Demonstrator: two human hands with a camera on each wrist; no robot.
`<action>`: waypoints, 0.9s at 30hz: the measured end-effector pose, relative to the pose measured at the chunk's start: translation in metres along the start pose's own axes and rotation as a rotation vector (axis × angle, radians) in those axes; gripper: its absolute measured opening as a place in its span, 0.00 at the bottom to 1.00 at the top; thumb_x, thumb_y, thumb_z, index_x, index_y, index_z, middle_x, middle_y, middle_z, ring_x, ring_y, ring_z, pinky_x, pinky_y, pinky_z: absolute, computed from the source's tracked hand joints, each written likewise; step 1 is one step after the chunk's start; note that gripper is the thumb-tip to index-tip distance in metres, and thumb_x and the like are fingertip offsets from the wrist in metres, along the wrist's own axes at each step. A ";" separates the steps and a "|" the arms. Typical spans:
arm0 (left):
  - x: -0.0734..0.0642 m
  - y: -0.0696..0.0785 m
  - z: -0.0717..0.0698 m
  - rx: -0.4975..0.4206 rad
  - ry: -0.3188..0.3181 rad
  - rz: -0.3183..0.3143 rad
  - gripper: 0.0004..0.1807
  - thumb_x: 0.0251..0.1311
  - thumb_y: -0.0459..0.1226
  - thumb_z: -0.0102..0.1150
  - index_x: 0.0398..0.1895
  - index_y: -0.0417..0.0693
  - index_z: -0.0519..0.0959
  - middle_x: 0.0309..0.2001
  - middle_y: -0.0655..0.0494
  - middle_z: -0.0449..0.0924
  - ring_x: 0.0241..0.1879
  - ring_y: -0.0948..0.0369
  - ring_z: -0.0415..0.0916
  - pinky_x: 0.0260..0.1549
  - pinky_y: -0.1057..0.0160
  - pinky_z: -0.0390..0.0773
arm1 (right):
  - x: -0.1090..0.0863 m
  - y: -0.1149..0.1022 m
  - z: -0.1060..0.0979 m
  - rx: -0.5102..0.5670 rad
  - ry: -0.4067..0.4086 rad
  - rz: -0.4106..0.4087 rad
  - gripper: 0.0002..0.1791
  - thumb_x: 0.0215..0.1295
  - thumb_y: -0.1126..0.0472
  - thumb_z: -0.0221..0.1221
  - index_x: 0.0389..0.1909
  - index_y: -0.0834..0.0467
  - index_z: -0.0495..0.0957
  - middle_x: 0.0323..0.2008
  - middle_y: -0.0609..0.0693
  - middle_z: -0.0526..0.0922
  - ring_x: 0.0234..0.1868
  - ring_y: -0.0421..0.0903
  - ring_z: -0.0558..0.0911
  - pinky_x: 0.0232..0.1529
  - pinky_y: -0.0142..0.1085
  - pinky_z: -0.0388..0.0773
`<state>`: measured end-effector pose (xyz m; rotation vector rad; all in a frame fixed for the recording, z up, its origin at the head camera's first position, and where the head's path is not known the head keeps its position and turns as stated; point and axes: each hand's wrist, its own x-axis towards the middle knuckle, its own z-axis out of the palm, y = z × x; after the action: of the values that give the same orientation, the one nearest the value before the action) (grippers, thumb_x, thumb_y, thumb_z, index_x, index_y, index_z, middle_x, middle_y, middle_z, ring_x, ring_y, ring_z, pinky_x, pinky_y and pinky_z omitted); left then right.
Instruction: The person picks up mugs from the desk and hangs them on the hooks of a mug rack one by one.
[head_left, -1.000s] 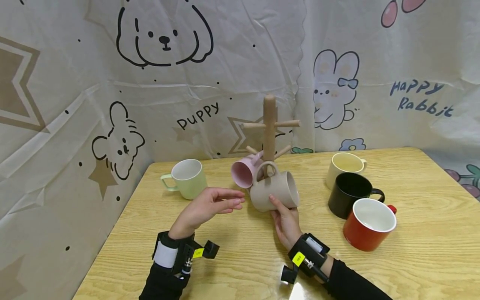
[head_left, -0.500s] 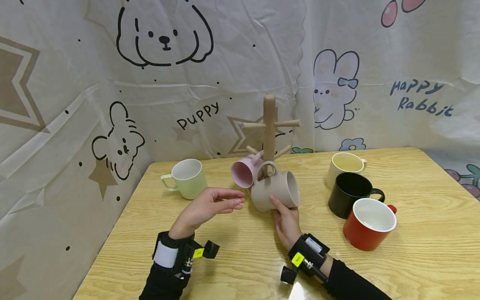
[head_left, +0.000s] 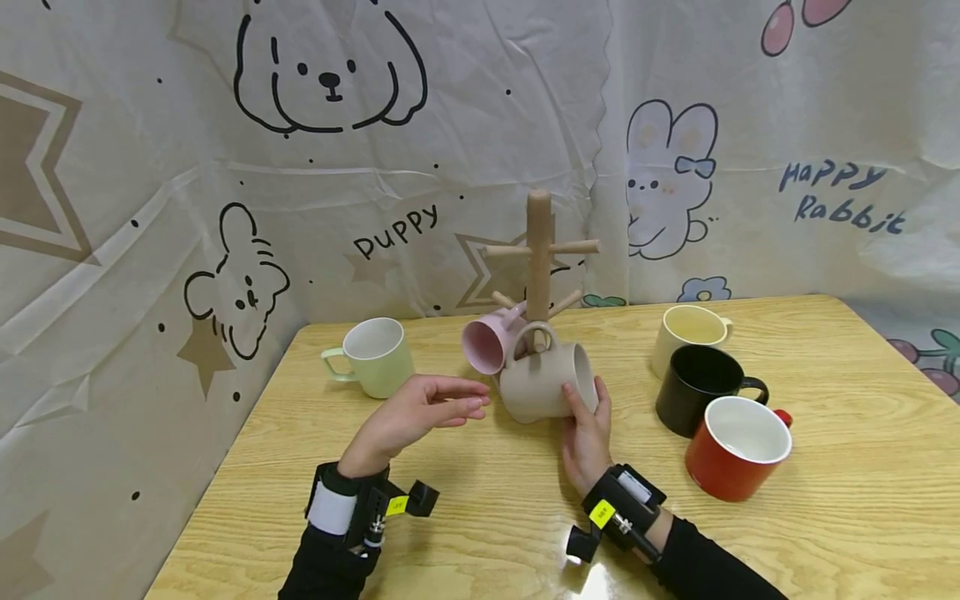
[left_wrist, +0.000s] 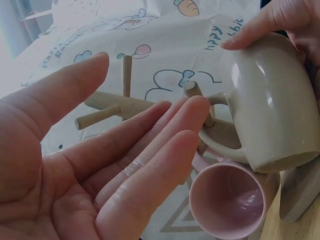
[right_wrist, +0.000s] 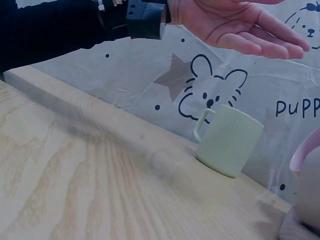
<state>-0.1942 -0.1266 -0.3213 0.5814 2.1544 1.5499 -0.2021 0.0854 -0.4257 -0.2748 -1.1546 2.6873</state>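
Observation:
A beige mug (head_left: 540, 385) lies sideways at the front of the wooden mug tree (head_left: 538, 267), its mouth facing right. In the left wrist view, a lower peg (left_wrist: 191, 90) passes through the loop of the mug's handle (left_wrist: 220, 145). My right hand (head_left: 587, 437) holds the mug near its rim, thumb on the outer wall. Left of the mug, my left hand (head_left: 423, 410) hovers with fingers extended and nothing in them. A pink mug (head_left: 486, 344) hangs by its handle on the tree, just behind the beige one.
A light green mug (head_left: 377, 358) stands at the back left of the table (head_left: 450, 533). On the right stand a cream mug (head_left: 684, 333), a black mug (head_left: 699, 392) and a red mug (head_left: 735, 454), close together. A printed cloth (head_left: 450, 108) hangs behind the table.
My right hand has shifted right along the beige mug toward its rim, its fingertips now showing past the mouth. The mug has barely moved. My left hand has stayed in place.

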 end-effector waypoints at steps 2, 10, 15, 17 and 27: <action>0.000 -0.001 0.000 -0.001 0.000 0.003 0.22 0.62 0.40 0.54 0.57 0.36 0.72 0.54 0.42 0.76 0.52 0.55 0.76 0.52 0.61 0.75 | 0.000 -0.005 -0.001 -0.015 0.019 0.011 0.44 0.63 0.60 0.55 0.70 0.55 0.35 0.67 0.56 0.52 0.67 0.47 0.57 0.71 0.36 0.47; -0.001 -0.001 -0.002 -0.011 -0.001 0.013 0.23 0.62 0.42 0.55 0.57 0.37 0.72 0.54 0.42 0.76 0.53 0.53 0.75 0.53 0.61 0.75 | 0.007 -0.027 0.000 -0.038 0.099 -0.012 0.42 0.65 0.53 0.53 0.71 0.53 0.37 0.72 0.55 0.46 0.71 0.47 0.51 0.72 0.37 0.44; -0.002 -0.001 -0.004 -0.005 0.010 0.011 0.24 0.62 0.43 0.55 0.56 0.38 0.73 0.53 0.43 0.77 0.52 0.55 0.76 0.53 0.59 0.74 | 0.010 -0.051 0.004 -0.086 0.164 -0.120 0.41 0.63 0.48 0.54 0.70 0.52 0.43 0.71 0.50 0.50 0.72 0.42 0.49 0.73 0.37 0.36; -0.003 -0.001 -0.005 -0.003 0.015 0.012 0.24 0.62 0.44 0.54 0.56 0.38 0.73 0.53 0.43 0.77 0.52 0.55 0.76 0.54 0.58 0.74 | 0.011 -0.062 0.007 -0.105 0.177 -0.175 0.40 0.63 0.50 0.55 0.70 0.52 0.45 0.70 0.50 0.52 0.71 0.42 0.51 0.73 0.37 0.35; -0.013 0.001 -0.020 -0.017 0.071 0.015 0.24 0.64 0.41 0.52 0.58 0.35 0.70 0.54 0.40 0.75 0.50 0.60 0.78 0.52 0.63 0.75 | 0.002 -0.128 0.015 0.134 0.115 -0.257 0.34 0.66 0.54 0.53 0.69 0.52 0.49 0.69 0.50 0.54 0.71 0.41 0.53 0.72 0.34 0.40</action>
<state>-0.1951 -0.1494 -0.3137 0.5457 2.1913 1.6181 -0.1930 0.1620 -0.3220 -0.2375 -0.9050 2.4740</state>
